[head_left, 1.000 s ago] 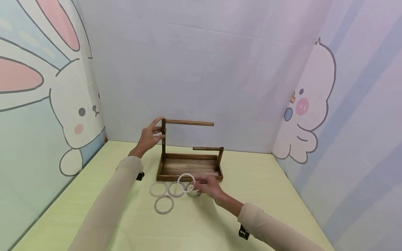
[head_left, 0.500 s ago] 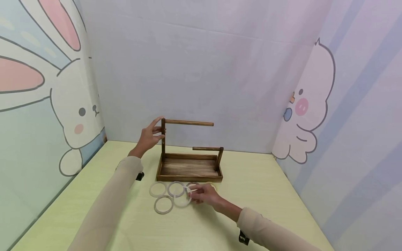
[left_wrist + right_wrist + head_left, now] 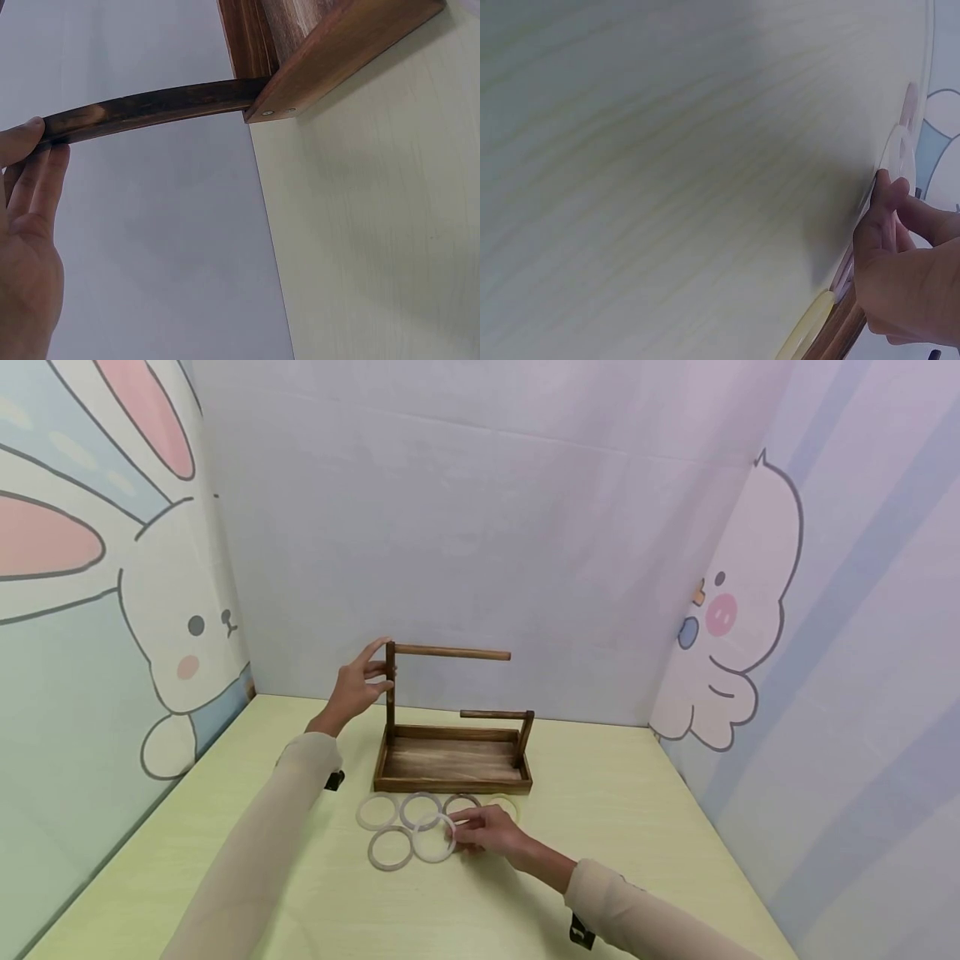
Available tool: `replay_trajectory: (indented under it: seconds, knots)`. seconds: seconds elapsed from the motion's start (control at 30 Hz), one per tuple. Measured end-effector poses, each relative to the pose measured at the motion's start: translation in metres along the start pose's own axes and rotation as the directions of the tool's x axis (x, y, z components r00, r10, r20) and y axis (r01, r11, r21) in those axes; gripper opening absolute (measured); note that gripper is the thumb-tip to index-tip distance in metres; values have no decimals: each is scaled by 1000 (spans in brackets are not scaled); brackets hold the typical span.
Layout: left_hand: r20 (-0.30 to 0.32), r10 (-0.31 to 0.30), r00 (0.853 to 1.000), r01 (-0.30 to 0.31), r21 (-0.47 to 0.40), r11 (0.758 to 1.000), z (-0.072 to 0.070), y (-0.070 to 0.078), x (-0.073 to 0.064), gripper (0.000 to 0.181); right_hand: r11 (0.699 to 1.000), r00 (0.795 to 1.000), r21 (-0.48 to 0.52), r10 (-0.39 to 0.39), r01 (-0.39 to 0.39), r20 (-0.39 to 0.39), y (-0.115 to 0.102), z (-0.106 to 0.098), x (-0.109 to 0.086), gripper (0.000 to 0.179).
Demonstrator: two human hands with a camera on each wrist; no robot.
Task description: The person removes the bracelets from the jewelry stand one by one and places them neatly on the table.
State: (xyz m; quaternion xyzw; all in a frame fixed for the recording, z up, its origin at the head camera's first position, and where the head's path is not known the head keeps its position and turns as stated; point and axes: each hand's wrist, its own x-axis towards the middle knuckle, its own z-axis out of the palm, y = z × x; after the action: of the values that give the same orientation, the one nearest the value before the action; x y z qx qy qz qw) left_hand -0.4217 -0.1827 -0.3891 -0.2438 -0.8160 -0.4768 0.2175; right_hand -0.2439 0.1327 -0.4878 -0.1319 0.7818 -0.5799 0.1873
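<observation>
With my left hand (image 3: pixel 356 687) I hold the tall upright post (image 3: pixel 150 109) of a dark wooden rack, thumb on one side and fingers on the other. My right hand (image 3: pixel 491 829) pinches the right edge of a white bangle (image 3: pixel 434 860), which lies low over the table in front of the rack. In the right wrist view thumb and fingertips meet on that white bangle (image 3: pixel 901 142). Around it lie a grey bangle (image 3: pixel 391 867), a purplish one, a pale one, a dark bangle (image 3: pixel 462 796) and a yellow bangle (image 3: pixel 517 810), the last two partly covered by my right hand.
The rack has a tray base (image 3: pixel 450 787), a long upper bar (image 3: pixel 453 653) from the left post and a shorter lower bar (image 3: pixel 491 716) from the right post. Behind the pale yellow table (image 3: pixel 600 793) rises a plain back wall, with cartoon-printed walls at both sides.
My right hand has brought the white bangle down and toward me, from over the back row to beside the grey bangle. The left hand has stayed on the post.
</observation>
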Motion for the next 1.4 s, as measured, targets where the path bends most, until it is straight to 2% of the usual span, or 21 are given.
replay_trajectory:
  seconds: [0.47, 0.93, 1.2, 1.4]
  knots:
    - [3, 4, 1000, -4, -4, 1000, 0, 1, -1, 91, 999, 999, -27, -28, 29, 33, 3, -5, -3, 30]
    - [19, -25, 999, 26, -12, 1000, -2, 2, -3, 91, 997, 993, -65, -45, 38, -107, 0, 1, -9, 21]
    - [25, -53, 998, 53, -15, 998, -1, 0, -4, 92, 993, 992, -90, -84, 75, -95, 0, -1, -11, 22]
    - [26, -57, 998, 58, -20, 998, 0, 1, -2, 91, 993, 990, -92, -86, 76, -116, -3, -1, -12, 20]
